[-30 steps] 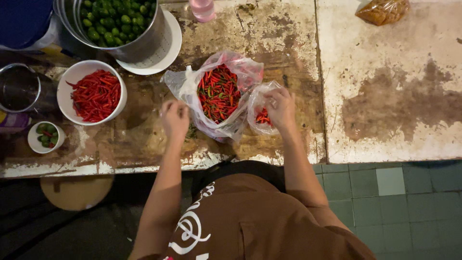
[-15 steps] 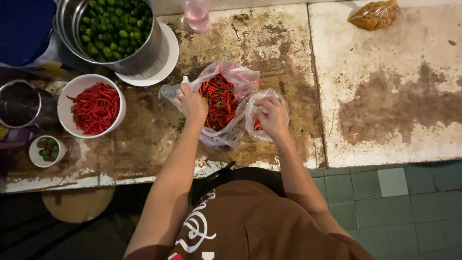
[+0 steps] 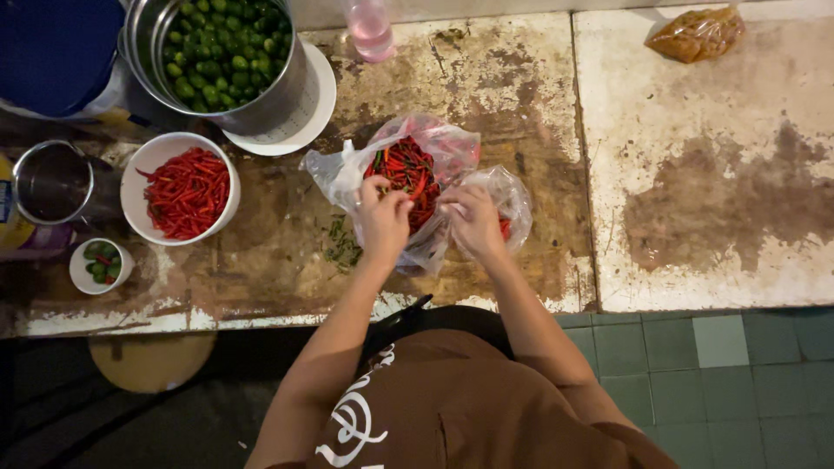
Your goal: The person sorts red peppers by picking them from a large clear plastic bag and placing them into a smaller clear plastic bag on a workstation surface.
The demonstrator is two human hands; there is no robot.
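open clear bag, red chillies inside

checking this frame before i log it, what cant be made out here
Head view only:
- Left hand fingertips: buried in the chilli bag, so any grip is hidden.
- Small bag: the right hand covers most of it.
- Blue lid: cut off by the top left edge.
- Small white cup: contents too small to identify.

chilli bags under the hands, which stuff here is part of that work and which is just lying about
In use:
left hand and right hand, both at the plastic bag of red chillies
smaller plastic bag
white bowl of red chillies

Lying about:
steel pot of green limes
pink bottle
bag of brown paste
small cup
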